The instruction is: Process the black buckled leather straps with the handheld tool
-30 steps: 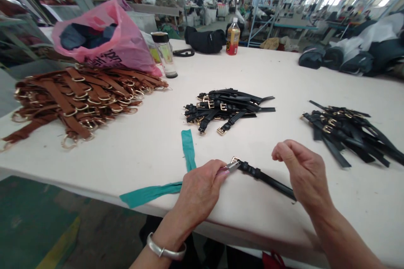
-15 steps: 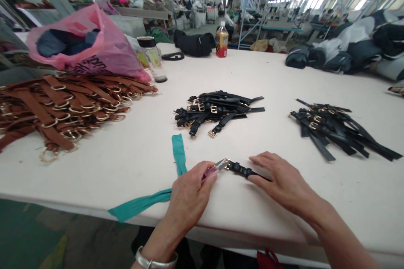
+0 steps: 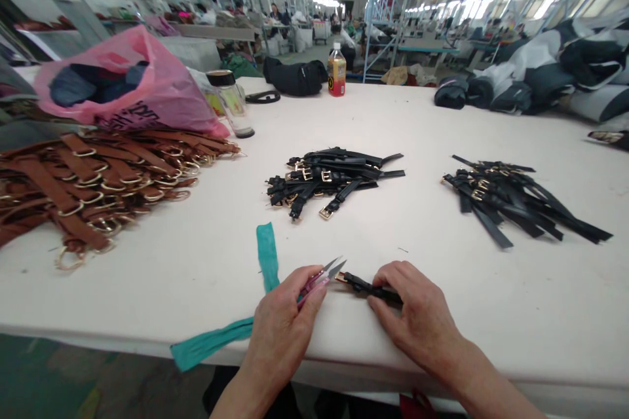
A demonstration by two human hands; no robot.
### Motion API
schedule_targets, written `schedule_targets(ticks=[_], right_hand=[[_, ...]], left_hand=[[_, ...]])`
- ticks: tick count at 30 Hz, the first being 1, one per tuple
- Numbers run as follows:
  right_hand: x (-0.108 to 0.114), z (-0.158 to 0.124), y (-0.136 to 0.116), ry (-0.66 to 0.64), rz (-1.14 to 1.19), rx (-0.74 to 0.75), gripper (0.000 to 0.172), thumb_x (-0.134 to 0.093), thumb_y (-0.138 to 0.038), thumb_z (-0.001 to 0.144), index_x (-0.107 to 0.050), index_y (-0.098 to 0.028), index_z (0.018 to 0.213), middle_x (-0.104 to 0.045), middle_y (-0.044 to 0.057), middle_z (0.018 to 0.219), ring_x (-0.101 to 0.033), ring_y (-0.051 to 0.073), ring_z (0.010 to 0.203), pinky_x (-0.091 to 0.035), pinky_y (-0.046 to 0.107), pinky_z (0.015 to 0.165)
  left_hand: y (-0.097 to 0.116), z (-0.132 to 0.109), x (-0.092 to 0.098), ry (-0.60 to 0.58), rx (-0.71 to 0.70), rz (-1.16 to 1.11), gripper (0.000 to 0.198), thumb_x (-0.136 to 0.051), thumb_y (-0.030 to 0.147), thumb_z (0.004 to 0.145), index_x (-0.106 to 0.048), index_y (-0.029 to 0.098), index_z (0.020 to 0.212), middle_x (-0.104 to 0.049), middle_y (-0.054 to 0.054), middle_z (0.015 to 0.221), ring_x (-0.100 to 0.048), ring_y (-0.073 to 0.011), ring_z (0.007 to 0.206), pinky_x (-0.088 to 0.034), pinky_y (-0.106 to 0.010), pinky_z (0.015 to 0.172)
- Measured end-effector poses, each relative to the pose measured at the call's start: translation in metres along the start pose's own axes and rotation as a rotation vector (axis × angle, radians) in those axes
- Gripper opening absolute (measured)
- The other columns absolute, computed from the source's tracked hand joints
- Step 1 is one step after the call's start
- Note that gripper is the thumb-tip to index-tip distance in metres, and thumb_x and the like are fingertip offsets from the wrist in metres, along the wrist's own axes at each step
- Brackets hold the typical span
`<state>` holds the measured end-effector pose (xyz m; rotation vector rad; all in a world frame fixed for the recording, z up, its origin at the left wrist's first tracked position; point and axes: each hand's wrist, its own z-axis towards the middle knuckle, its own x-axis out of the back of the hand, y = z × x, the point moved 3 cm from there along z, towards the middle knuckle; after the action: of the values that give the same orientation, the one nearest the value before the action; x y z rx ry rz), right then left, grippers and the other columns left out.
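Observation:
My left hand (image 3: pixel 287 317) is closed around pink-handled thread snips (image 3: pixel 314 283), whose two pointed blades stand apart. A teal fabric strip (image 3: pixel 268 255) comes out from under that hand, one end toward the back and the other toward the table edge. My right hand (image 3: pixel 417 311) grips a black buckle strap (image 3: pixel 361 285) between thumb and fingers. Its gold buckle end points left, close to the snips' blades but apart from them. Beyond my hands lies a pile of black buckle straps (image 3: pixel 339 177), and a second pile of black straps (image 3: pixel 521 200) is on the right.
Brown straps with gold rings (image 3: pixel 98 177) are heaped at left, below a pink plastic bag (image 3: pixel 167 91). A glass jar (image 3: pixel 234 108), a black pouch (image 3: pixel 297 76) and a drink bottle (image 3: pixel 337 72) stand farther back. Dark rolls (image 3: pixel 511 95) lie back right on the white table (image 3: pixel 393 131).
My right fingers have closed on the strap, which has turned. The snips' blades have come away from the buckle and opened. A short dark thread now lies on the table beyond the strap.

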<state>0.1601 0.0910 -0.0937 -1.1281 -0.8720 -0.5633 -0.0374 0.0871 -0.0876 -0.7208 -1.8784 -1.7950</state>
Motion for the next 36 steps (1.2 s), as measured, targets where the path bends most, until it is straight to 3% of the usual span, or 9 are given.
schedule_targets(ticks=[12, 21, 28, 36], right_hand=[[-0.001, 0.009, -0.006, -0.003, 0.042, 0.066, 0.011, -0.057, -0.022, 0.08, -0.067, -0.026, 0.082, -0.06, 0.001, 0.084, -0.05, 0.017, 0.08, -0.038, 0.029, 0.072], [-0.008, 0.008, -0.001, -0.03, 0.191, 0.01, 0.01, -0.059, -0.015, 0.078, -0.062, -0.02, 0.07, -0.057, -0.001, 0.074, -0.052, 0.011, 0.069, -0.036, 0.023, 0.063], [-0.001, 0.018, 0.004, -0.136, 0.207, 0.053, 0.012, -0.054, -0.017, 0.084, -0.058, -0.019, 0.073, -0.057, -0.002, 0.074, -0.052, 0.01, 0.07, -0.036, 0.022, 0.065], [-0.003, 0.021, 0.005, -0.164, 0.185, 0.073, 0.012, -0.05, -0.021, 0.087, -0.057, -0.02, 0.077, -0.055, -0.001, 0.078, -0.052, 0.01, 0.071, -0.036, 0.022, 0.066]], left_hand=[[0.004, -0.017, -0.001, -0.016, -0.006, 0.004, 0.018, -0.047, 0.031, 0.088, -0.057, 0.027, 0.103, -0.068, -0.001, 0.1, -0.061, -0.0214, 0.092, -0.045, -0.035, 0.078], [0.011, -0.033, -0.004, -0.032, -0.064, 0.053, 0.02, -0.044, 0.028, 0.088, -0.056, 0.025, 0.105, -0.068, -0.004, 0.095, -0.063, -0.0224, 0.087, -0.048, -0.033, 0.073], [0.021, -0.039, -0.013, -0.043, -0.218, 0.419, 0.026, -0.038, 0.024, 0.091, -0.049, 0.023, 0.114, -0.066, -0.005, 0.092, -0.065, -0.0216, 0.086, -0.052, -0.032, 0.07], [0.024, -0.031, -0.03, -0.07, -0.263, 0.571, 0.03, -0.036, 0.022, 0.092, -0.05, 0.018, 0.118, -0.065, -0.008, 0.088, -0.066, -0.0253, 0.073, -0.053, -0.039, 0.059]])
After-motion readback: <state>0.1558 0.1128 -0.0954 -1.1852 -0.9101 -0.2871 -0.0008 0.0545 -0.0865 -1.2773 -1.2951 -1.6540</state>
